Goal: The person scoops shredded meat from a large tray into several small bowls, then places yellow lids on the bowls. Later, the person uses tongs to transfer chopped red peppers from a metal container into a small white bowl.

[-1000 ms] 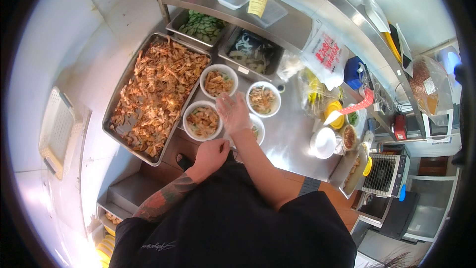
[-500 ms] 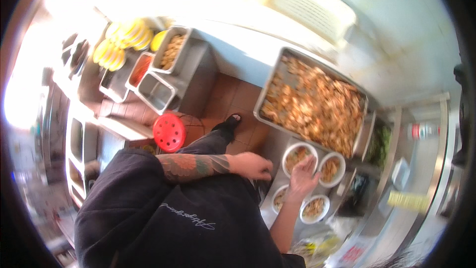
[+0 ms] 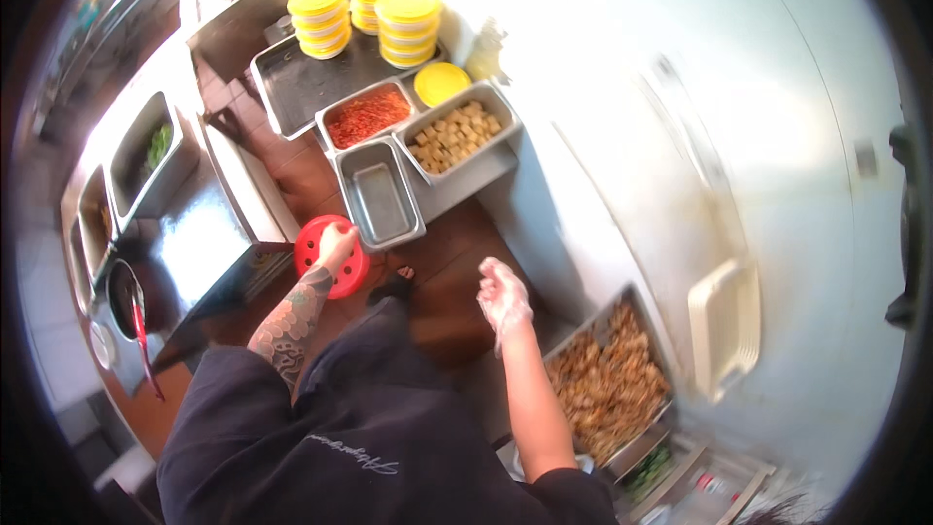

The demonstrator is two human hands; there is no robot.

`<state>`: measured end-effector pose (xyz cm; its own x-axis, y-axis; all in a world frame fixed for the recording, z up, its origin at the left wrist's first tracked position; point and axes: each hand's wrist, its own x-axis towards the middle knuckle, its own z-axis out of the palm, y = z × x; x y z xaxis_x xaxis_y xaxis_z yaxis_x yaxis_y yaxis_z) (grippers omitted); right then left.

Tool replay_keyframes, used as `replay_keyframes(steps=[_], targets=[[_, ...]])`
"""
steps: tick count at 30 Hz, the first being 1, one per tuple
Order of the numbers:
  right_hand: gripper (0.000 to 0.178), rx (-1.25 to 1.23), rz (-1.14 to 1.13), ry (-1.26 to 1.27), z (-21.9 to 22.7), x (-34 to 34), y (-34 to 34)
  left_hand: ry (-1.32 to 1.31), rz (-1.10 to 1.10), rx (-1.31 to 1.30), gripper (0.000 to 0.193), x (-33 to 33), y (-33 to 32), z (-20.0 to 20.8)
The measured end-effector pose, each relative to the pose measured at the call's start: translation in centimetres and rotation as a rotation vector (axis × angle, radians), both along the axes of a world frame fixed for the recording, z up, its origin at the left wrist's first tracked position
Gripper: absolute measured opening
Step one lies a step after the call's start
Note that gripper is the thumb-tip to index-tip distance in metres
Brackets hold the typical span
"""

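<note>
My left hand [image 3: 335,247], at the end of a tattooed forearm, hangs over a red round stool [image 3: 352,274] with holes in its seat. Its fingers are curled together beside the corner of a steel pan [image 3: 384,196] whose bare bottom shows; whether they touch it I cannot tell. My right hand [image 3: 503,299] wears a thin clear plastic glove and is held above the floor, fingers curled in and nothing visible in them. Beyond the bare pan are a pan of red chopped food [image 3: 367,117] and a pan of pale brown cubes [image 3: 455,136].
Stacks of yellow-lidded tubs [image 3: 408,24] stand on a dark tray [image 3: 292,87], near a single yellow lid [image 3: 441,85]. At lower right lies a large tray of browned food [image 3: 612,389]. A counter [image 3: 199,243] on the left holds deep pans and a red-handled utensil [image 3: 142,335].
My view and body have turned left, toward the pans and yellow-lidded tubs. My right hand has left the bowls, and its fingers have curled in. My left hand has moved over the stool.
</note>
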<state>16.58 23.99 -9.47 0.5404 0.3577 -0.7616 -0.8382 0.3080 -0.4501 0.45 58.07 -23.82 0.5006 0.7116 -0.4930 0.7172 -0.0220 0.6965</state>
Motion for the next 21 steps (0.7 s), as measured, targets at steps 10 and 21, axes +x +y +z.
replay_keyframes(steps=[10, 21], targets=[[0.02, -0.43, 0.19, -0.223, -15.9, 21.2, 18.7, -0.054, 0.086, -0.137, 0.017, -2.2, -1.3, 8.4], [0.02, -0.583, 0.521, -0.253, -14.4, 16.5, 15.2, -0.224, 0.716, 0.313, 0.009, -27.0, 7.0, 18.7]])
